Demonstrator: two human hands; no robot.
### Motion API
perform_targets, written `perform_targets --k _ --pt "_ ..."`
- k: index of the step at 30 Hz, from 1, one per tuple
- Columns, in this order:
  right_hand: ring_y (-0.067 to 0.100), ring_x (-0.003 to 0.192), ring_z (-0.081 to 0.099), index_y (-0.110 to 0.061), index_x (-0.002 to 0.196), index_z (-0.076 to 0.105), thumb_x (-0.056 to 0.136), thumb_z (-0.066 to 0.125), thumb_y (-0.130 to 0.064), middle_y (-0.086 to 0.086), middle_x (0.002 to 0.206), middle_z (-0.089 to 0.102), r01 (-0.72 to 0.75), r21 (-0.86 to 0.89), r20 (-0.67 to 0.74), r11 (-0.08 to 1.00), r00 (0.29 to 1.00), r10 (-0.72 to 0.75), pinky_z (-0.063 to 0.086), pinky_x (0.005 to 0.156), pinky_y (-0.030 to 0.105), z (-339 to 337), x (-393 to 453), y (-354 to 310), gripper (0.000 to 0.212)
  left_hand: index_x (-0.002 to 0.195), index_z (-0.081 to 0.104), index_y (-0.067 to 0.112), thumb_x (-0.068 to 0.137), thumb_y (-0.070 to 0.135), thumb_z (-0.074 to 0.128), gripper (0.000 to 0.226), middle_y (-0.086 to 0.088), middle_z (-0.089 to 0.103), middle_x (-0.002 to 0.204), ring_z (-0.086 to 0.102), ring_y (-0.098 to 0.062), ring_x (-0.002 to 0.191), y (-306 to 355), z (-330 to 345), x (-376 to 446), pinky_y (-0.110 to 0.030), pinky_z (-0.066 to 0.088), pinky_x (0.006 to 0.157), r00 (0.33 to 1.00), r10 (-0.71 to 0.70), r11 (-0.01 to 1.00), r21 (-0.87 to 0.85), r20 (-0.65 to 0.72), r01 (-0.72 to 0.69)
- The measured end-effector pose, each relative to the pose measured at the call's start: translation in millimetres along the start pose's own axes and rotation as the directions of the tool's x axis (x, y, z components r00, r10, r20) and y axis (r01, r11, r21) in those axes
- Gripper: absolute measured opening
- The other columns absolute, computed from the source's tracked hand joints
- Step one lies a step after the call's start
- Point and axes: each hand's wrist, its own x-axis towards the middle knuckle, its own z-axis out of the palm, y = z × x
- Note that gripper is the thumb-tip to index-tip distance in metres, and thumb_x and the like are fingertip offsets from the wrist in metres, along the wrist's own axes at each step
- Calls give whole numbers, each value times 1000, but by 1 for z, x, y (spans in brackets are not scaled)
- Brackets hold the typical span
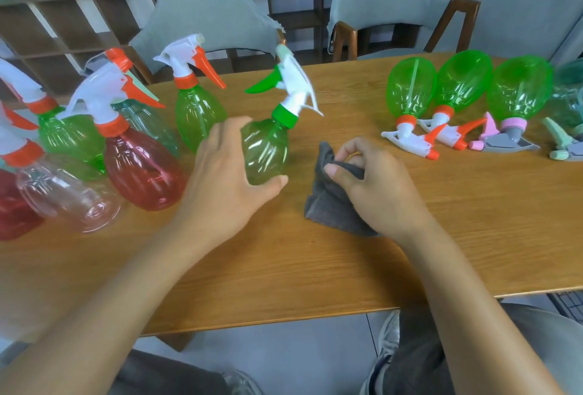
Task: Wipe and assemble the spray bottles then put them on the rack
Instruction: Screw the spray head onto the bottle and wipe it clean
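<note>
On the wooden table (284,268), left hand (227,173) grips green bottle (265,155); right hand (372,180) pinches grey cloth (331,205).

arms: bare, no sleeves in view | legs: dark grey trousers (419,363) | shoe (389,336): white-grey trainer

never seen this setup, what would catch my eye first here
The left hand grips a green bottle at the table's centre, while the right hand pinches a grey cloth beside it. Assembled bottles crowd the left; three green ones lie far right.
</note>
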Motion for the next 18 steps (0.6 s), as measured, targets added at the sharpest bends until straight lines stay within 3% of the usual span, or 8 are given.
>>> perform_targets --k 2,5,8,10,13,18 --pt "6 65 54 -27 93 55 97 68 -29 -3 73 65 -9 56 -33 998 999 11 33 59 22 2 1 0 13 153 27 30 83 49 78 89 9 26 143 25 -16 144 -10 1 -8 -31 22 112 999 -35 995 -94 -16 34" --pt "7 65 53 -26 96 56 98 67 -29 -3 73 64 -18 82 -35 997 999 21 33 60 25 6 0 1 11 157 22 27 84 56 71 92 12 17 135 20 -15 145 -21 4 -17 -31 17 114 995 -83 986 -149 -50 75" --pt "11 68 57 -27 97 56 98 66 -31 -1 74 67 -8 58 -14 998 1000 9 37 61 28 9 -1 1 11 159 20 15 85 63 61 97 3 26 140 26 -22 142 -27 5 -24 -33 19 115 981 -121 986 -130 -150 102" --pt "12 70 60 -28 97 55 98 66 -31 -2 74 68 4 34 -1 999 1000 -4 39 63 29 11 -3 -1 11 157 24 6 89 60 61 95 -11 38 147 28 -25 139 -29 4 -28 -32 18 115 964 -117 992 -70 -240 102" --pt "13 76 64 -29 97 55 98 66 -33 -3 78 71 10 11 10 1000 1000 -11 45 67 33 13 -4 -2 12 155 28 1 91 54 64 91 -16 48 144 33 -29 132 -32 4 -31 -32 24 113 949 -124 992 -11 -291 126" --pt "15 77 64 -30 95 55 97 67 -34 -1 79 71 22 -20 0 1000 1000 -22 46 67 33 14 -5 -2 13 157 26 0 95 45 65 86 -16 43 151 33 -29 130 -37 4 -29 -18 14 108 929 -100 991 49 -357 125"
